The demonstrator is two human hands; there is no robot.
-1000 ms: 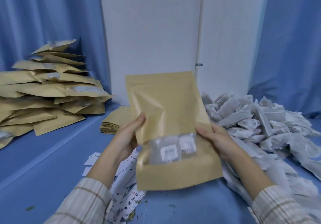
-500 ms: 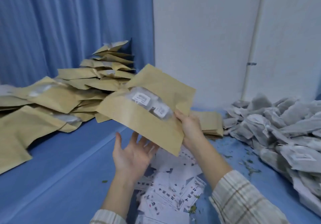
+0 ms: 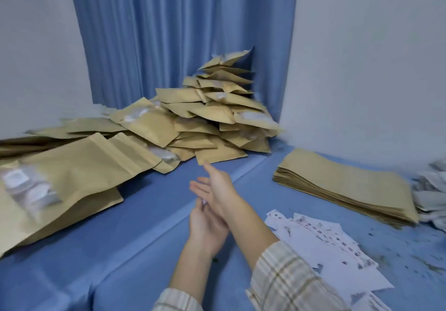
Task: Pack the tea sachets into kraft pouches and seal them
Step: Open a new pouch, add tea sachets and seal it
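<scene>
A filled kraft pouch (image 3: pixel 62 178) with a clear window lies blurred at the near left, on the edge of a big heap of filled pouches (image 3: pixel 205 115) that rises into the corner. My right hand (image 3: pixel 217 187) is stretched out flat toward that heap, fingers apart, holding nothing. My left hand (image 3: pixel 207 226) is just below it, palm up and empty, partly covered by my right forearm. A flat stack of empty kraft pouches (image 3: pixel 347 185) lies to the right. White tea sachets (image 3: pixel 432 190) show at the right edge.
A blue cloth (image 3: pixel 120 250) covers the work surface. Loose white paper labels (image 3: pixel 330 250) are spread at the lower right, with tea crumbs scattered beside them. A blue curtain (image 3: pixel 181 33) and white walls close off the back.
My right hand has let go of the filled pouch, which now lies on the heap at the left. My view has swung left. Both hands are empty.
</scene>
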